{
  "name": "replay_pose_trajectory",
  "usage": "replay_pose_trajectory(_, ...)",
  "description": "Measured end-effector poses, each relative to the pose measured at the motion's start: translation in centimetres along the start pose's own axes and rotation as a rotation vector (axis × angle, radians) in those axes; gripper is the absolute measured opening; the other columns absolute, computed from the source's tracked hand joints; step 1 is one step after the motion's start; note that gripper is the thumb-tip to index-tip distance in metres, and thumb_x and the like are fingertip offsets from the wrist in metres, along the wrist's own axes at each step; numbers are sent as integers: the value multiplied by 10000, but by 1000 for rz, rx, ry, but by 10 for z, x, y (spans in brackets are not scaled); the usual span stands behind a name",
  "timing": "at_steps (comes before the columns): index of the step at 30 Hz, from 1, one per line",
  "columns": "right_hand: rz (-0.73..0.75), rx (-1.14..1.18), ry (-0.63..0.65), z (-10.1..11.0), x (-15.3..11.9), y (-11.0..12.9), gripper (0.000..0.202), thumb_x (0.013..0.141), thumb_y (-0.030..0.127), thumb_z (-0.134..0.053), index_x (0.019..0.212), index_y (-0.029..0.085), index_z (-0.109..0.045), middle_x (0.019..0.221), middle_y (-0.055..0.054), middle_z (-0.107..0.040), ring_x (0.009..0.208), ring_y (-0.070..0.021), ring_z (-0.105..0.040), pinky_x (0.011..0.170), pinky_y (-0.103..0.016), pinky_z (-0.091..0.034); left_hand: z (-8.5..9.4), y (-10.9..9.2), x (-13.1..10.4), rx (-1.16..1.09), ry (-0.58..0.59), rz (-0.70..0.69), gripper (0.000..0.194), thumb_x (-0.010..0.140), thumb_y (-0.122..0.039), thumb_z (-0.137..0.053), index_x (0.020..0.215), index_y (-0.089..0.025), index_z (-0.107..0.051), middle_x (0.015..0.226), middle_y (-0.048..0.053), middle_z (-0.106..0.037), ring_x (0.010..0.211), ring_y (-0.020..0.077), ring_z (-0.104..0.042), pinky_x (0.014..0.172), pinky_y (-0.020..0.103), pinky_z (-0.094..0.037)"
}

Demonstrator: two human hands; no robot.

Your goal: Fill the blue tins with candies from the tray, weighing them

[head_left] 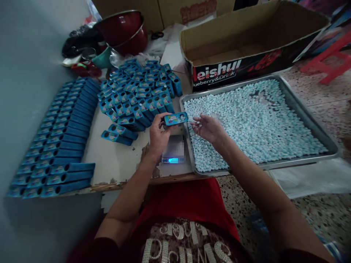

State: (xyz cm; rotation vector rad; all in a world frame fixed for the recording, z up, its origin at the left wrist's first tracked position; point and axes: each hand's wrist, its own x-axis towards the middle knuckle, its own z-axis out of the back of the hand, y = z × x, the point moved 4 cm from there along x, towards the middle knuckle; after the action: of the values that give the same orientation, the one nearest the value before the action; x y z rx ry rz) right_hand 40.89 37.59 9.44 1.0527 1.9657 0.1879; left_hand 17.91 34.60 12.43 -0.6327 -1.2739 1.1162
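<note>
My left hand (159, 136) is closed around a small blue box (172, 119) with a printed label and a round hole at its right end. Pale pieces show in that hole. Beside the hole, my right hand (208, 128) is turned palm up with its fingers curled. What lies in those fingers is too small to make out. Below the left hand sits a small digital scale (173, 149) with a lit blue display. A metal tray (197, 170) under the right hand is spread with small pale blue candies (246, 128).
Blue boxes stand in neat rows (60, 128) at the left and in a looser group (139, 91) at the centre. Two boxes (116, 137) lie nearer me. A cardboard carton (214, 76) stands behind the tray. Red bowls (123, 33) and a red stool (329, 60) are farther off.
</note>
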Motion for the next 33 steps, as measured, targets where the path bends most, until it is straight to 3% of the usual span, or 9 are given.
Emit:
replay_pose_trajectory(4,124,-138,30,4,4,9,97,1021,166,-666,1000,182,-760,918,-92,-789,774,-154,-711,684,-205,-581,28,8,-28,-136,14,185,516,817,-343,-1012,1258,-279,-753,1213,14,-803,1126,230,-796,1061,358,-644)
replay_pose_trajectory(7,331,-337,44,3,1,18,184,1023,382,-711,1015,223,-802,1022,-77,-831,886,-187,-747,778,-275,-595,43,16,-51,-170,12,235,546,768,-316,-1035,1226,-279,-738,1141,-2,-792,1064,216,-795,1011,346,-652)
replay_pose_trajectory(10,666,-572,-14,2,-9,29,406,1016,651,-675,961,265,-790,1114,-76,-851,1058,-254,-777,924,-380,-600,45,25,-70,-241,45,271,540,781,-335,-1033,1211,-276,-711,1212,23,-820,1148,249,-811,1088,418,-654)
replay_pose_trajectory(14,964,-807,-171,5,-19,44,418,991,659,-661,927,264,-781,1051,-76,-824,1076,-283,-761,917,-405,-583,43,32,-85,-278,132,310,502,874,-382,-964,1271,-280,-673,1378,65,-823,1317,292,-793,1188,502,-634)
replay_pose_trajectory(19,891,-1338,-279,14,-8,48,305,943,532,-775,1007,236,-807,929,-77,-760,912,-316,-721,831,-435,-584,45,34,-79,-211,144,341,541,888,-397,-979,1335,-273,-700,1186,31,-821,1119,257,-802,1059,426,-670)
replay_pose_trajectory(23,816,-1894,-335,24,-4,38,576,882,567,-954,1341,242,-828,1292,-183,-753,1234,-458,-700,1041,-574,-578,46,33,-68,-284,171,302,707,764,-443,-1086,1336,-261,-713,1266,62,-806,1144,265,-792,1052,419,-671)
replay_pose_trajectory(26,740,-2088,-287,26,-6,29,692,923,627,-936,1489,260,-777,1425,-206,-710,1278,-463,-699,1039,-558,-573,56,29,-68,-280,197,290,819,712,-437,-1125,1397,-271,-707,1368,96,-792,1274,289,-777,1153,459,-644)
replay_pose_trajectory(30,593,-2241,-283,21,-4,23,448,1001,460,-824,1394,248,-782,1244,-156,-807,1114,-404,-758,892,-462,-543,81,13,-77,-209,144,322,697,764,-367,-1069,1366,-256,-734,1354,100,-822,1355,302,-768,1194,494,-632)
replay_pose_trajectory(33,583,-2248,-293,19,-1,27,232,946,362,-828,1143,239,-809,1032,-120,-822,976,-363,-757,794,-400,-480,95,3,-83,-173,80,351,548,800,-337,-1004,1283,-233,-768,1253,86,-857,1253,279,-811,1131,474,-673)
